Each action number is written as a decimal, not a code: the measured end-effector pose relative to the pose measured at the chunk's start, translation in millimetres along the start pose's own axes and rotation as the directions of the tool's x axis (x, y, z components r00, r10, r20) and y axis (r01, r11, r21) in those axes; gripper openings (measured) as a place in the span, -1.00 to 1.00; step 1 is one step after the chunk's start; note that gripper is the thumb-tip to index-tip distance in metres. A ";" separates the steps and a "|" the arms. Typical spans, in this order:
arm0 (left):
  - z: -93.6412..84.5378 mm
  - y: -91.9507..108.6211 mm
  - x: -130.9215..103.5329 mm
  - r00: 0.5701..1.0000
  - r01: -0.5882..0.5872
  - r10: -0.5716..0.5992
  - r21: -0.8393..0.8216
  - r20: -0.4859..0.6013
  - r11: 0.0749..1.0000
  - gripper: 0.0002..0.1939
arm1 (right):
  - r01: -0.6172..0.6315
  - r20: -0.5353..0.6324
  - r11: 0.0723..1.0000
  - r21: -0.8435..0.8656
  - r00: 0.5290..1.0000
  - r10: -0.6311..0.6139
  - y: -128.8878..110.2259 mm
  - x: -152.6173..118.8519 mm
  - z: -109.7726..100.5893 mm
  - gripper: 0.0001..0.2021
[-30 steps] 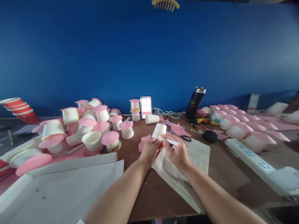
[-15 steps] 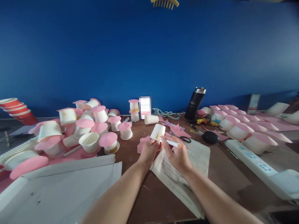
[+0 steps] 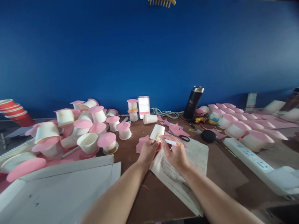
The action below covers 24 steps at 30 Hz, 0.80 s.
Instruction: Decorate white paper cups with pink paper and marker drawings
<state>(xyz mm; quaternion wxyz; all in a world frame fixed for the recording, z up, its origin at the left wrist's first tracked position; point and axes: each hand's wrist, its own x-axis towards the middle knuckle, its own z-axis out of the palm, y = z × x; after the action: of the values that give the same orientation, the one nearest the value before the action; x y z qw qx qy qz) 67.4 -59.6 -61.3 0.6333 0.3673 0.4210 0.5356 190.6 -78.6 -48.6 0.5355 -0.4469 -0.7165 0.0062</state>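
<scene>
A white paper cup [image 3: 157, 130] is held upside down and slightly tilted by my left hand [image 3: 149, 150], whose fingers close on its lower edge. My right hand [image 3: 175, 153] grips a white marker with an orange end [image 3: 171, 142]. The marker's tip, partly hidden by my fingers, is at the cup's side, where yellow-orange marks show. Beneath my hands lies a crumpled printed sheet [image 3: 197, 158]. Black-handled scissors [image 3: 184, 138] rest just beyond my right hand. Pink paper scraps [image 3: 142, 143] lie around the cup.
Paper cups with pink discs [image 3: 106, 140] crowd the left, behind a white cardboard tray [image 3: 70, 186]. More pink-topped cups [image 3: 253, 137] stand right, beside a power strip [image 3: 249, 155]. A black flask [image 3: 193, 102], a blurred-out phone [image 3: 143, 107] and stacked cups [image 3: 150, 119] are at the back.
The whole view has shifted slightly, so things sit a little further left. Both hands keep their hold on the cup and marker, with the marker at the cup's side.
</scene>
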 end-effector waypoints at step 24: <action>-0.6 9.1 -4.4 0.999 0.032 -0.031 -0.103 0.014 0.994 -0.84 | 0.017 -0.048 1.000 -0.012 0.999 -0.018 0.4 -1.1 2.3 -0.81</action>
<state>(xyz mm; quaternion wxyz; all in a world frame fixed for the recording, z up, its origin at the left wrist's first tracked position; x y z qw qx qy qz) 63.2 -62.4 -52.6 0.6624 0.3307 0.3946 0.5442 189.1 -78.0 -50.6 0.5500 -0.4437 -0.7074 -0.0131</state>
